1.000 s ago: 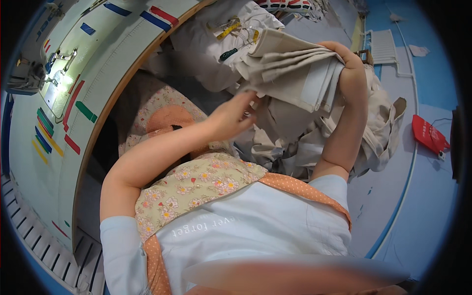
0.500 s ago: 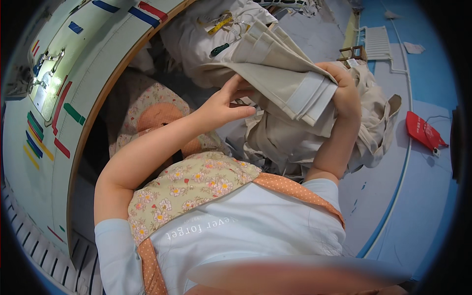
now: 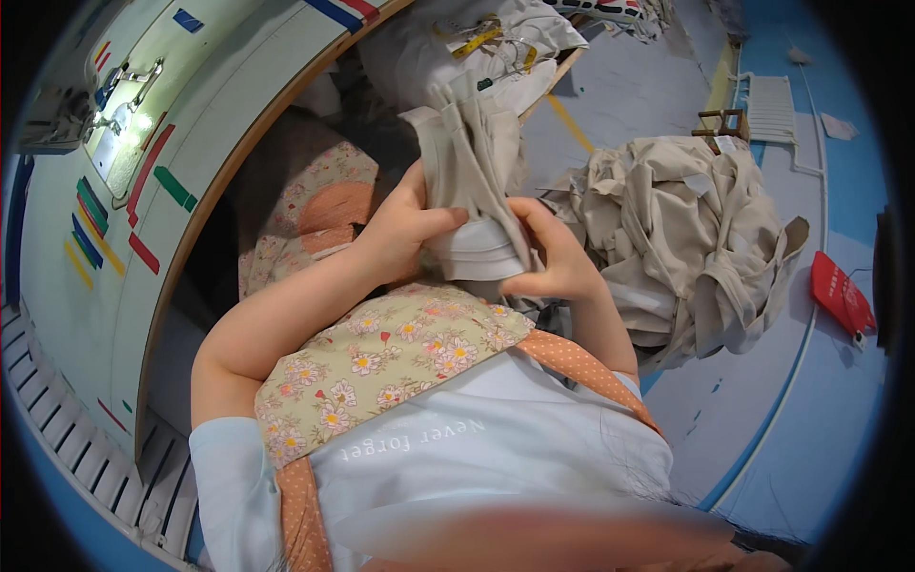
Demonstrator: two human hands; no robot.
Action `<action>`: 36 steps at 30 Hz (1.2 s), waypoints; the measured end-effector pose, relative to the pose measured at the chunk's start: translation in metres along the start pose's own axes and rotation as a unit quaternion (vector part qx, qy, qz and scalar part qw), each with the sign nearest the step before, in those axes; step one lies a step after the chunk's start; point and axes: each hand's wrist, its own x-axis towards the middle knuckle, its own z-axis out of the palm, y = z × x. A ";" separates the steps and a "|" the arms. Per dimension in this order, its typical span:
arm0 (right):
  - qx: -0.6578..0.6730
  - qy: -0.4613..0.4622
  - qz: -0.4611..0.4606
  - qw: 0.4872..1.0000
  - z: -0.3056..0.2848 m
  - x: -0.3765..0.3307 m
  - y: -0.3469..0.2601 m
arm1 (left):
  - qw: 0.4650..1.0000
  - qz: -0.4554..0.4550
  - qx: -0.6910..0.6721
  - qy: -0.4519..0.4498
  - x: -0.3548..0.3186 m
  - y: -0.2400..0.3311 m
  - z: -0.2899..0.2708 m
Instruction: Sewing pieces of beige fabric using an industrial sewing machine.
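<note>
A folded stack of beige fabric pieces [image 3: 472, 157] with pale bands at its near end is held up in front of my chest. My left hand [image 3: 412, 229] grips its left side, the thumb lying over the top and the fingers tucked beneath, partly hidden. On the right side, my right hand [image 3: 558, 255] curves around the stack's edge, with the index finger along the cloth and the thumb by the lower corner. The far ends of the layers fan upward and bunch loosely.
Right of my hands lies a large heap of beige cloth [image 3: 681, 238]. A sewing table [image 3: 105, 315] with coloured tape strips and a lit machine stands at left. White cloth [image 3: 410, 57] with a yellow tape measure [image 3: 477, 40] lies beyond. A red pouch [image 3: 841, 294] is far right.
The fabric stack has come left and nearer my body, and turned upright. My left hand, formerly with fingers spread, has closed on it. My right hand has moved left and down with it.
</note>
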 end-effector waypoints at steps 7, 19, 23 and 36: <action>0.072 0.082 0.123 0.986 0.029 0.016 -0.007 | 0.993 0.026 0.111 0.027 -0.018 -0.011 -0.007; 0.249 0.330 0.086 0.906 -0.049 0.019 0.041 | 1.000 -0.009 0.003 0.029 -0.026 -0.004 -0.023; 0.147 0.507 0.038 0.848 -0.149 0.018 0.016 | 0.997 -0.026 -0.029 0.066 -0.036 0.007 -0.034; -0.449 0.351 -0.278 0.773 -0.137 0.164 0.078 | 0.989 0.029 -0.078 0.126 -0.052 0.023 -0.048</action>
